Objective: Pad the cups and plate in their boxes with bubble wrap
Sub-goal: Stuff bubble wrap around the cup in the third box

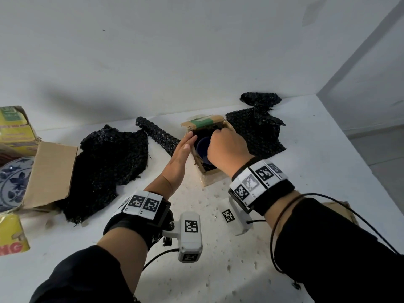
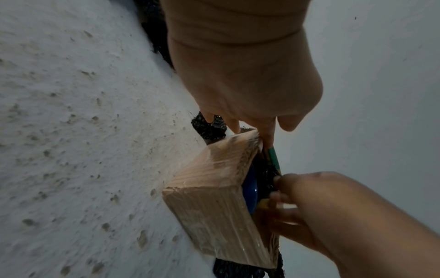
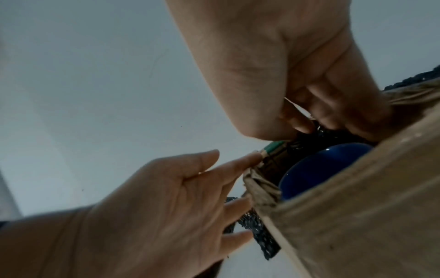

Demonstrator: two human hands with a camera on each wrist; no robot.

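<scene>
One dark blue glazed cup (image 1: pixel 203 147) sits mouth-up in the small open-topped brown cardboard box (image 1: pixel 213 179), mid-table on the white speckled tabletop (image 1: pixel 218 248). Right hand (image 1: pixel 227 149) reaches in from 5 o'clock, fingers curled, pinching black bubble wrap (image 3: pixel 307 139) at the box's far edge. Left hand (image 1: pixel 181 158) stands flat, fingers straight, pressed against the box's 9 o'clock wall. More black bubble wrap sheets (image 1: pixel 113 162) lie at 9 and 2 o'clock.

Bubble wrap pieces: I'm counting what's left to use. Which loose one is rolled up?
The narrow rolled bubble wrap, lying diagonally just left of the small cup box beside the left hand. The large piece and the right piece lie spread out.
</scene>
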